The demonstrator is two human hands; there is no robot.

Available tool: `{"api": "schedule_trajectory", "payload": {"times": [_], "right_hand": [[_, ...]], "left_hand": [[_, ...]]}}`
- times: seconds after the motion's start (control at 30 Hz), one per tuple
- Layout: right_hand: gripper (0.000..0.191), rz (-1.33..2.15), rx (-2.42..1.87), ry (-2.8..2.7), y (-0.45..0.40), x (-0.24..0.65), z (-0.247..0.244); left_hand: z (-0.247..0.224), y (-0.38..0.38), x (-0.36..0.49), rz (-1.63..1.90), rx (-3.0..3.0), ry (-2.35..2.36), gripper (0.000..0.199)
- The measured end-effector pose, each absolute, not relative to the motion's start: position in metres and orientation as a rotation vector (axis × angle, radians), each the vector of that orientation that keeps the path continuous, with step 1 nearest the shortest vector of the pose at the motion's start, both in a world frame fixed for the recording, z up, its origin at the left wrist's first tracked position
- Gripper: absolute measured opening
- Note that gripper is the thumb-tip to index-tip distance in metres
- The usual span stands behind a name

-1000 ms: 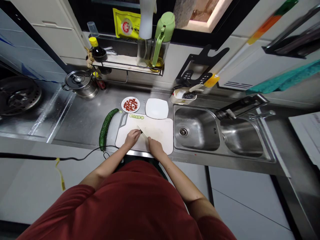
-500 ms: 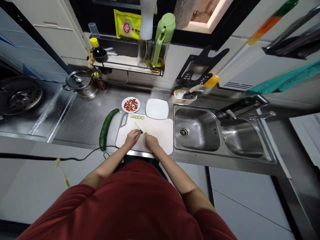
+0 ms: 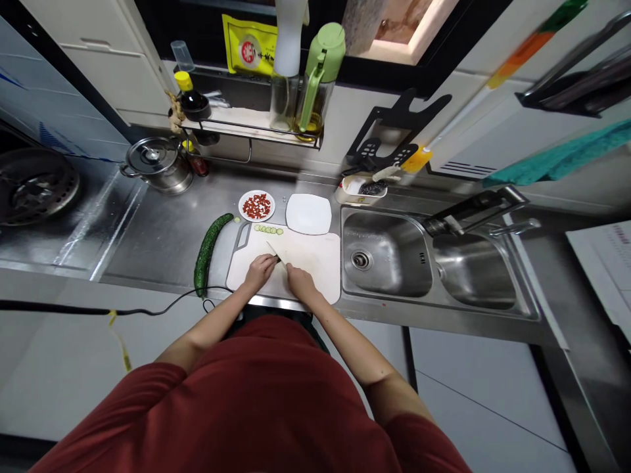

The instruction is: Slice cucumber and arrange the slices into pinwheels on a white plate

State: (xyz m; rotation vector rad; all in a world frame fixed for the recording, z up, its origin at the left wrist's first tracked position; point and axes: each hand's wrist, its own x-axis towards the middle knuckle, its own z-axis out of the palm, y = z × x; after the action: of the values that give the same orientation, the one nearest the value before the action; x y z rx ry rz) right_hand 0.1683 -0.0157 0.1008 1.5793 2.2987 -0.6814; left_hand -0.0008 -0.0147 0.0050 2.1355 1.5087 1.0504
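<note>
Around the cutting board (image 3: 315, 256) I see one cucumber (image 3: 208, 253) to its left, two plates (image 3: 308, 214) just beyond, the square one crowding its far edge, and two sink basins (image 3: 389, 259) rightward. Roughly five cucumber slices (image 3: 269, 230) line its far side. Over its middle, my right hand (image 3: 300, 282) grips the knife (image 3: 271, 248), nearer the left hand (image 3: 259, 270) than a second ago; I cannot tell whether the left fingers pinch anything.

The head-worn camera looks forward and down over the counter (image 3: 152, 230).
</note>
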Motion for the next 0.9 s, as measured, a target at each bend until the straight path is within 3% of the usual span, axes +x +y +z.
{"api": "schedule_trajectory", "payload": {"times": [0.9], "right_hand": [[0.029,-0.674,1.557,2.283,-0.017,0.170,0.097]], "left_hand": [[0.007,-0.014,0.000,1.057,2.121,1.507,0.025]]}}
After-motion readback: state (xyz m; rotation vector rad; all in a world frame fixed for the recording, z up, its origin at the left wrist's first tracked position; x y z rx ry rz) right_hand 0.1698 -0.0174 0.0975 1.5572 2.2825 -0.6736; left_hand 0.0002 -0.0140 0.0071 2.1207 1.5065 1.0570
